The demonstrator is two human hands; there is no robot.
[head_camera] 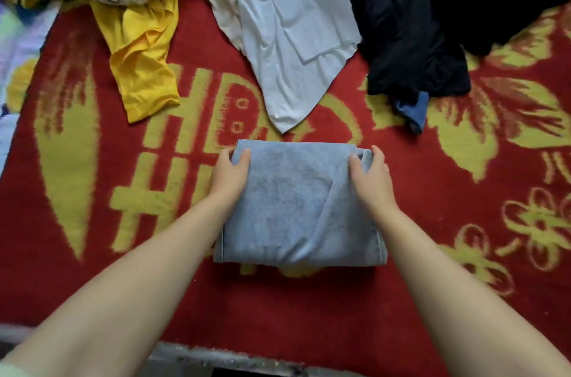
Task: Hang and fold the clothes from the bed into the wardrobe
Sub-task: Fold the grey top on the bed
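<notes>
With the left hand [230, 172] and right hand [369, 174] both gripping the far corners of the folded blue cloth [296, 206], fingers curled over its edge, pull both sides evenly to keep it neat.

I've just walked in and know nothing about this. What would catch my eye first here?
Probably the bright red and yellow patterned blanket that covers the bed. In the middle, the left hand and the right hand grip the far corners of a folded grey-blue towel. Beyond it lie unfolded clothes: a yellow garment on the left, a white one in the centre and a black heap on the right.
</notes>
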